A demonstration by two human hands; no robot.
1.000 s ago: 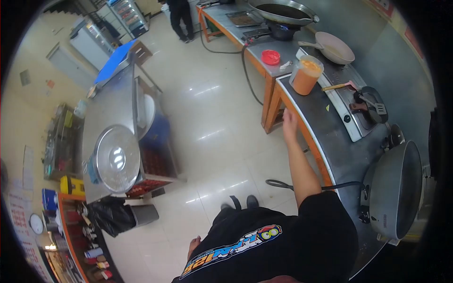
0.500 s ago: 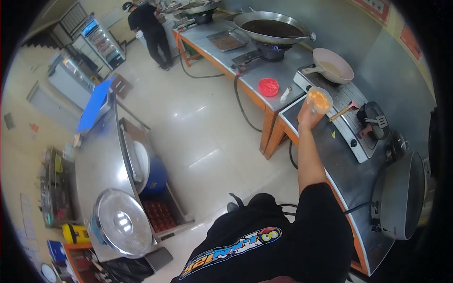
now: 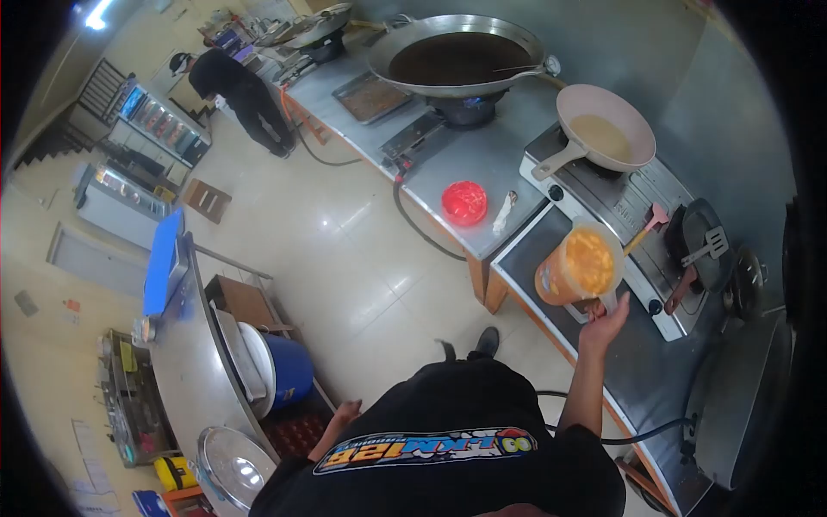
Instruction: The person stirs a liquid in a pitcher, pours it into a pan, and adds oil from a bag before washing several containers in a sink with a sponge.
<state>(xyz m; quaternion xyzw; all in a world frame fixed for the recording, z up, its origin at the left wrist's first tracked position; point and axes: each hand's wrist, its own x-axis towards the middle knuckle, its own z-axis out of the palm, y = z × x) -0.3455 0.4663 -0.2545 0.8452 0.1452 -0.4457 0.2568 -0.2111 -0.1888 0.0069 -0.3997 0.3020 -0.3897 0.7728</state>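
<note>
My right hand (image 3: 606, 323) is wrapped round the handle of a clear plastic measuring jug (image 3: 575, 267) of orange liquid with a frothy top. The jug is tilted in this view, over the front of the dark counter and close to the gas stove. Beyond it, a pale pink frying pan (image 3: 603, 129) with a shallow layer of liquid sits on the far burner. A pink-headed spatula (image 3: 650, 222) lies on the stove near the jug. Low beside my body on the left is my left hand (image 3: 348, 412), small in view, its fingers largely hidden.
A large wok (image 3: 461, 56) of dark liquid stands on a burner farther along. Before it are a red bowl (image 3: 464, 203) and a metal tray (image 3: 372, 95). A dark pan (image 3: 711, 233) with a slotted turner occupies the near burner. Across the aisle stands a steel table (image 3: 185, 319); a person (image 3: 241, 95) stoops farther back.
My right arm has drawn back from its outstretched reach, bringing the jug lower and closer. The view has shifted, and my left hand has come into sight. The far person bends lower.
</note>
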